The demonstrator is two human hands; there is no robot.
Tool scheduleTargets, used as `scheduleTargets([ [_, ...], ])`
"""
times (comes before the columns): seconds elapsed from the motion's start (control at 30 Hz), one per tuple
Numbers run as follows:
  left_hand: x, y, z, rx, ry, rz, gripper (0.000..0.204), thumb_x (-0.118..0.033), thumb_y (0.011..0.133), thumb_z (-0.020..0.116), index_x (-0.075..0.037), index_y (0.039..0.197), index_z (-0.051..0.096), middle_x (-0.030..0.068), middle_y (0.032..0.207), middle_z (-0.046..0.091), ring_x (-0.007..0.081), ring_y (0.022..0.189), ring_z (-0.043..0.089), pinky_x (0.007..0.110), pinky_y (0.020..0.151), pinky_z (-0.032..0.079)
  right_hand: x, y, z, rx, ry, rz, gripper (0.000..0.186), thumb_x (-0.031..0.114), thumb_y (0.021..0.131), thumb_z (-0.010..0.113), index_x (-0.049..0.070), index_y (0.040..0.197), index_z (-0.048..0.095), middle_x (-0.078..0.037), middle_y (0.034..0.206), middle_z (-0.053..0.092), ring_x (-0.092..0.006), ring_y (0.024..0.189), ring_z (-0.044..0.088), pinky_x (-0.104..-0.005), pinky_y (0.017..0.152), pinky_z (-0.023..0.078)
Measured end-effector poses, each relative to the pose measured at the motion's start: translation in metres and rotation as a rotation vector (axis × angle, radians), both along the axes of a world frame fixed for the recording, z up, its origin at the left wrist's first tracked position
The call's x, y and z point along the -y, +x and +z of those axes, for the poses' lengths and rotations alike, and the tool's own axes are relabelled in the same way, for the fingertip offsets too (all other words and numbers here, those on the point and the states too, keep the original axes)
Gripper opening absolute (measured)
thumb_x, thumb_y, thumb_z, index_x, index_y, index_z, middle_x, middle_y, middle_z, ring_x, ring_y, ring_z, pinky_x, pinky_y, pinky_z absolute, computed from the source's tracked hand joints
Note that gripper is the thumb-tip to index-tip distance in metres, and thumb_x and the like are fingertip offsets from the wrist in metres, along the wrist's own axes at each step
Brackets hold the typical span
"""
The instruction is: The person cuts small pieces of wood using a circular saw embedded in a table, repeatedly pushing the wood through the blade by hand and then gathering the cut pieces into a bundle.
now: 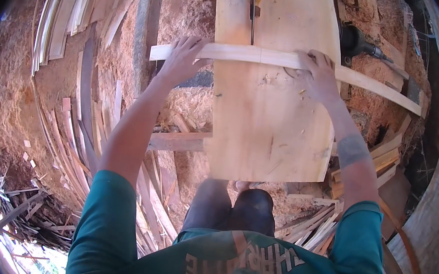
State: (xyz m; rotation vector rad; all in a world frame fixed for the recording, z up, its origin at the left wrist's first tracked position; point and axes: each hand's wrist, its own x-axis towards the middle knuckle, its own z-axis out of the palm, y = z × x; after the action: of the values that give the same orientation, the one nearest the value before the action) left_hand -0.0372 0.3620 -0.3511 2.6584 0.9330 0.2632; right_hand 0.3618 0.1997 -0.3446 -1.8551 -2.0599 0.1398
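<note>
A long pale wooden strip (pixel 240 53) lies crosswise over a wide wooden board (pixel 268 137). Near the strip's left end, my left hand (pixel 184 60) is closed over it, fingers on the far edge and thumb on the near side. My right hand (pixel 317 75) grips the same strip by the board's right edge, its fingers bent over the far side. Beyond my right hand the strip runs on past the board and slants toward me. A thin dark slot (pixel 252 13) runs lengthwise in the far part of the board, with a small brown block (pixel 257 11) beside it.
A dark power tool (pixel 353 43) sits right of the board. Thin planks (pixel 66 17) are stacked at far left, with long offcuts (pixel 65 133) nearer. More wood pieces (pixel 385 156) lie at right. Sawdust (pixel 188 3) covers the ground. My knees (pixel 230 208) are below the board's near edge.
</note>
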Motion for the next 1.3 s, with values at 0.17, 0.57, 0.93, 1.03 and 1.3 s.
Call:
scheduleTargets([
  [0.17, 0.002, -0.001, -0.004, 0.121, 0.037, 0.093, 0.059, -0.031, 0.089, 0.078, -0.01, 0.141, 0.06, 0.0136, 0.128, 0.063, 0.0367, 0.122, 0.056, 0.049, 0.107, 0.043, -0.017, -0.001, 0.002, 0.005, -0.03, 0.044, 0.052, 0.025, 0.086, 0.079, 0.019, 0.136, 0.066, -0.008, 0.122, 0.059, -0.0299, 0.12, 0.056, -0.0467, 0.106, 0.042],
  [0.57, -0.007, -0.012, -0.009, 0.044, 0.099, 0.134, 0.058, -0.029, 0.087, 0.08, -0.015, 0.14, 0.062, 0.0123, 0.127, 0.064, 0.0356, 0.118, 0.058, 0.049, 0.106, 0.042, -0.033, -0.007, -0.007, -0.049, -0.018, 0.058, 0.05, 0.026, 0.084, 0.08, 0.017, 0.132, 0.068, -0.006, 0.121, 0.06, -0.029, 0.118, 0.058, -0.0457, 0.105, 0.045],
  [0.93, -0.013, -0.003, -0.009, 0.068, 0.089, 0.137, 0.054, -0.029, 0.086, 0.079, -0.016, 0.137, 0.065, 0.0107, 0.125, 0.065, 0.0338, 0.117, 0.058, 0.048, 0.105, 0.043, -0.038, -0.007, -0.011, -0.032, -0.02, 0.027, 0.05, 0.025, 0.083, 0.08, 0.018, 0.131, 0.069, -0.007, 0.12, 0.06, -0.0293, 0.119, 0.058, -0.0456, 0.104, 0.045],
  [1.03, -0.011, -0.002, -0.009, 0.062, 0.082, 0.147, 0.054, -0.03, 0.086, 0.079, -0.016, 0.137, 0.065, 0.0109, 0.124, 0.065, 0.0338, 0.116, 0.058, 0.048, 0.106, 0.043, -0.038, -0.005, -0.012, -0.052, -0.037, 0.026, 0.05, 0.025, 0.084, 0.08, 0.018, 0.132, 0.069, -0.008, 0.121, 0.06, -0.0299, 0.119, 0.058, -0.0457, 0.105, 0.045],
  [1.3, -0.011, -0.004, -0.01, 0.086, 0.093, 0.143, 0.056, -0.03, 0.087, 0.079, -0.015, 0.138, 0.065, 0.0133, 0.123, 0.064, 0.0345, 0.115, 0.058, 0.048, 0.105, 0.042, -0.038, -0.006, -0.012, -0.022, -0.046, 0.014, 0.05, 0.025, 0.084, 0.08, 0.016, 0.132, 0.069, -0.008, 0.123, 0.06, -0.0294, 0.121, 0.057, -0.0457, 0.106, 0.044],
])
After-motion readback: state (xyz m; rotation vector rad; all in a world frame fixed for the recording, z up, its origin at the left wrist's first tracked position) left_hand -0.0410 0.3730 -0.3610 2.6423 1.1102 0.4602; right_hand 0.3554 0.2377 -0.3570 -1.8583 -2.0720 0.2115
